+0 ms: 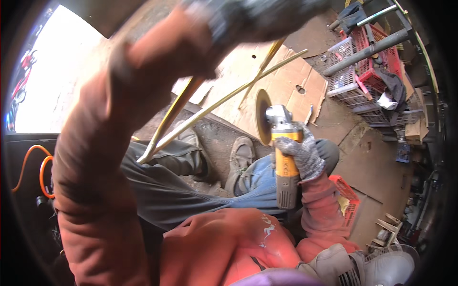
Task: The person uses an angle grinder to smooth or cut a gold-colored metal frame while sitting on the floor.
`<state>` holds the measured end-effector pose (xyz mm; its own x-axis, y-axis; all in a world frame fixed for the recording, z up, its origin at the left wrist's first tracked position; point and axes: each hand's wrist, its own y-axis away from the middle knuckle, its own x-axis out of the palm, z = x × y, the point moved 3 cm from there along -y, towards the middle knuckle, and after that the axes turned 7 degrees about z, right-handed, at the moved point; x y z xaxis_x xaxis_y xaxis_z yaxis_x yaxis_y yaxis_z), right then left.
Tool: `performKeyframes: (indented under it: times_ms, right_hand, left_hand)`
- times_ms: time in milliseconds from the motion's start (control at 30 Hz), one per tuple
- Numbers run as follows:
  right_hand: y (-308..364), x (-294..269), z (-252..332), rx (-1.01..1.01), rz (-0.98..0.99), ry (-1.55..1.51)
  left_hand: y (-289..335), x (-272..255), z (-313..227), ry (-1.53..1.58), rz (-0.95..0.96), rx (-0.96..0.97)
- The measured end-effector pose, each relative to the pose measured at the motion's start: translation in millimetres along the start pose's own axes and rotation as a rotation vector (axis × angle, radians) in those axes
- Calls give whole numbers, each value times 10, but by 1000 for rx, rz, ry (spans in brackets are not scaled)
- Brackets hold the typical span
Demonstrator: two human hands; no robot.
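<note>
In my right hand [303,152], gloved in grey knit, is a yellow and grey angle grinder [286,167], held upright above my right thigh. Its thin round disc [262,117] points away from me and stands apart from the bars. My left arm reaches up and across, and my gloved left hand [267,19] is smeared by motion at the top edge, so its fingers cannot be made out. Gold-coloured metal bars [229,93] meet near my left thigh, one slanting to the far right; part of them passes behind my left forearm.
Flattened cardboard [281,71] covers the floor ahead. Grey and red plastic crates [346,71] stand at the far right under metal pipes [367,52]. A small red basket [346,200] sits beside my right arm. An orange hose [44,167] curls at the left.
</note>
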<state>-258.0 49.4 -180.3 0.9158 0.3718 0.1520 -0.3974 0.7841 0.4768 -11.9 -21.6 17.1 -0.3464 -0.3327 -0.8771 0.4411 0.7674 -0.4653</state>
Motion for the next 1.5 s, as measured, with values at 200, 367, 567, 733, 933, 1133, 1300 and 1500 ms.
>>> performKeyframes:
  times_ms: [200, 367, 567, 733, 933, 1133, 1300, 1500]
  right_hand:
    - [228, -357, -500, 6, -29, -254]
    - [241, -445, -629, -98, -47, -201]
    - [455, -550, -705, -155, -39, -442]
    - [493, -591, -771, -168, 18, -395]
    - [482, -433, -652, -185, 59, -446]
    - [310, -356, -706, -204, 108, -462]
    - [234, 33, -362, -204, 164, -375]
    - [191, 224, -96, -207, 368, -485]
  left_hand:
    - [1946, 447, 178, 647, 403, -761]
    - [1771, 404, 60, 861, 102, -1034]
    - [764, 47, -373, 1104, 348, -941]
    - [654, -11, -306, 1408, 418, -486]
    - [811, -5, 455, 1423, 300, -468]
    - [525, -87, 630, 2172, 442, -475]
    - [941, -506, 391, 1569, -237, -718]
    - [1502, -433, 1134, 1184, -461, -1042]
